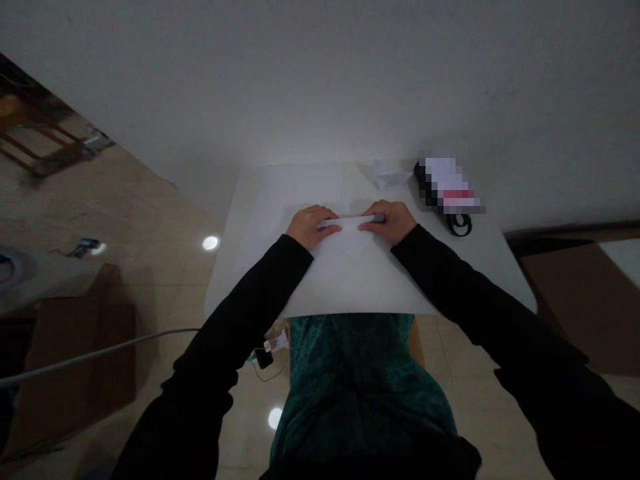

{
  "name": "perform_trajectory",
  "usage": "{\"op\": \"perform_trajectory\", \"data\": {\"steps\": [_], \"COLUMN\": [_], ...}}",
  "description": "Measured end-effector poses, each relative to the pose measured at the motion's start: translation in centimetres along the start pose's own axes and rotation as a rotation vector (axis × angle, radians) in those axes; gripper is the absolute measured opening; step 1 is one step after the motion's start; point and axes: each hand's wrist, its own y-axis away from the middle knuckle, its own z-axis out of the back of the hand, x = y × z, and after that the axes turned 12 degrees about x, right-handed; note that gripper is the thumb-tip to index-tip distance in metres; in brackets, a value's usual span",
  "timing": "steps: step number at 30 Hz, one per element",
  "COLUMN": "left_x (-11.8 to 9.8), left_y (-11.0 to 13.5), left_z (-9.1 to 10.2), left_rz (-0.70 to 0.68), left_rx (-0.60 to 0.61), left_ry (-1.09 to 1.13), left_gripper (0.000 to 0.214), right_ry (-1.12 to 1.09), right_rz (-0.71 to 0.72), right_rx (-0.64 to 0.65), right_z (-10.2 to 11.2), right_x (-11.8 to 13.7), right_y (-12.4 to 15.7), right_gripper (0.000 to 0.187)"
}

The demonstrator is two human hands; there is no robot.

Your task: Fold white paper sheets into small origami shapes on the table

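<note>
At the middle of the white table (480,273), the person's left hand (313,227) and right hand (389,221) sit apart, one on each end of a folded white paper (353,233). Both lie over the paper's top edge, though from here I can't tell whether they pinch it or only press down. The paper lies just ahead of the person, its long axis running left to right across the table. A doubled band runs along its far side between the hands, and a triangular point (353,247) aims toward the person's body. So at least one fold is made, but how many lie under the hands is hidden. Black sleeves (250,287) lead back from both hands. Farther off, near the wall, a second folded paper (387,175) lies on the table, beside a blurred object (447,190) with a black cord (457,225).
</note>
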Motion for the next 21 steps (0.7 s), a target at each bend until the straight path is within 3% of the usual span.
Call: {"op": "perform_trajectory", "data": {"steps": [5, 8, 11, 14, 18, 21], "left_x": [-0.3, -1.5, -2.6, -3.0, -2.6, -2.7], "left_y": [0.7, 1.0, 1.2, 1.4, 1.6, 1.9], "left_z": [0.4, 0.2, -0.1, -0.4, -0.6, -0.7], "left_rz": [-0.134, -0.231, -0.238, -0.239, -0.275, -0.289], "left_rx": [-0.012, -0.001, 0.023, 0.043, 0.044, 0.028], "left_ry": [-0.037, -0.093, -0.160, -0.177, -0.173, -0.182], "left_gripper": [0.020, 0.025, 0.038, 0.061, 0.059, 0.056], "right_ry": [0.300, 0.544, 0.719, 0.844, 0.962, 0.915], "right_rz": [0.178, 0.242, 0.247, 0.262, 0.309, 0.299], "right_rx": [-0.015, -0.011, 0.013, 0.001, -0.013, 0.029], "right_z": [-0.3, -0.6, -0.8, -0.8, -0.8, -1.0], "right_x": [-0.3, 0.4, 1.4, 2.3, 3.4, 3.7], "right_y": [1.7, 2.4, 2.7, 2.8, 3.2, 3.6], "right_gripper": [0.021, 0.030, 0.031, 0.033, 0.037, 0.034]}}
